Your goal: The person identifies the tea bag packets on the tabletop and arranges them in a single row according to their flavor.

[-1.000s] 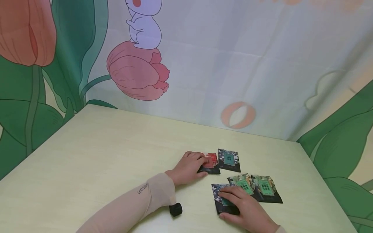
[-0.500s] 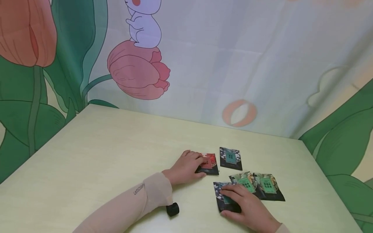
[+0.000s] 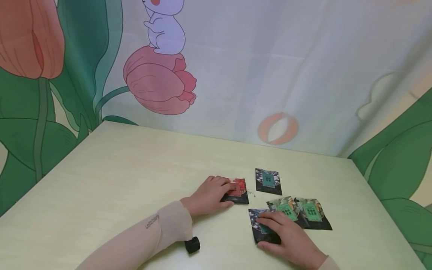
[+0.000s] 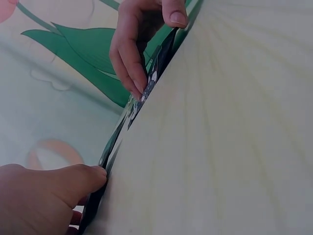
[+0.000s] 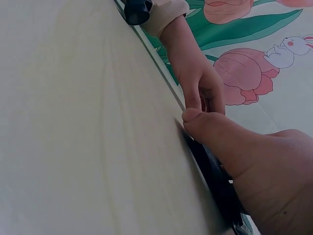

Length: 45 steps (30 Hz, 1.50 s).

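Note:
My left hand [image 3: 210, 195] holds a red-and-black flat sachet [image 3: 240, 186] on the table, fingers over its top and thumb at the near edge. Closer to me, a dark blue floral sachet [image 3: 256, 236] lies under my right hand [image 3: 287, 234], whose bent fingers touch its face while the thumb sits along its near edge. In the left wrist view both the left thumb [image 4: 80, 181] and the bent right fingers [image 4: 129, 61] meet sachet edges. The right thumb [image 5: 210, 127] lies by a dark sachet edge [image 5: 210, 176] in the right wrist view.
Two green-labelled sachets [image 3: 312, 213] lie side by side, the left one touching or overlapping the blue sachet. Another blue floral sachet [image 3: 268, 181] lies farther back. A black cylindrical device [image 3: 192, 245] hangs at my left cuff. A printed curtain [image 3: 219, 75] stands behind the table [image 3: 135, 168].
My left hand has slid the red sachet to the left, away from the far blue one, widening the gap. The right hand stays on the near blue sachet. The head view has shifted slightly.

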Available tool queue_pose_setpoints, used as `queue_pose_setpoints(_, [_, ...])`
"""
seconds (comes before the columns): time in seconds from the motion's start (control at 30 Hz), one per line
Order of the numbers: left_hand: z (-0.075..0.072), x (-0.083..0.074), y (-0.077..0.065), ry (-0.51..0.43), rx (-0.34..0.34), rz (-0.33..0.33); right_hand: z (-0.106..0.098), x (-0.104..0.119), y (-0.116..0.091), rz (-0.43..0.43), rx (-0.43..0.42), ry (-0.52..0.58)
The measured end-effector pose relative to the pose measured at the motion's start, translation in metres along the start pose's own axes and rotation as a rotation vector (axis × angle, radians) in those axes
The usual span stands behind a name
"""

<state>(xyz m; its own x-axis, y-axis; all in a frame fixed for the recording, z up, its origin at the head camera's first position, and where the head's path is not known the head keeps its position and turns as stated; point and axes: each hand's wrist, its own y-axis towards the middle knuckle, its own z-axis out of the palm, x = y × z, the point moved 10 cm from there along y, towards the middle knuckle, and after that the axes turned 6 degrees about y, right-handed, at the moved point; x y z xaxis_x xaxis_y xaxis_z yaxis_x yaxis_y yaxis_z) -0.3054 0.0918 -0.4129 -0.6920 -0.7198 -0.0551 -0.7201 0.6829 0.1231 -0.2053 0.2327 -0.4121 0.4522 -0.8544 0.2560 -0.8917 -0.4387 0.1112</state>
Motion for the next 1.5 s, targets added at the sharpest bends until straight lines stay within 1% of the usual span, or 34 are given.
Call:
queue_pose_setpoints(0.1, [-0.003,-0.001,-0.003,-0.009,0.0,0.011,-0.001,-0.001,-0.001,0.005,0.005,0.004])
queue_pose_setpoints(0.3, [-0.003,0.0,-0.009,-0.003,0.008,0.026,0.0,-0.004,0.0,0.046,0.031,0.023])
queue_pose_setpoints(0.5, [-0.006,0.001,-0.017,-0.009,0.006,0.037,0.0,-0.003,0.0,0.013,-0.001,0.01])
queue_pose_setpoints(0.87, [-0.009,0.002,-0.031,-0.004,-0.007,0.06,-0.005,0.0,-0.001,-0.006,-0.034,-0.008])
queue_pose_setpoints(1.03, [-0.013,0.003,-0.037,-0.003,-0.02,0.075,-0.003,0.0,0.0,0.004,-0.022,0.008])
queue_pose_setpoints(1.2, [-0.012,0.007,-0.046,-0.002,-0.023,0.076,0.0,0.002,0.001,0.016,-0.006,0.022])
queue_pose_setpoints(1.37, [-0.013,0.011,-0.055,-0.011,-0.034,0.072,-0.003,0.004,0.001,-0.011,-0.035,0.009])
queue_pose_setpoints(1.5, [-0.016,0.011,-0.06,-0.011,-0.045,0.08,-0.004,0.001,0.001,-0.011,-0.046,0.011])
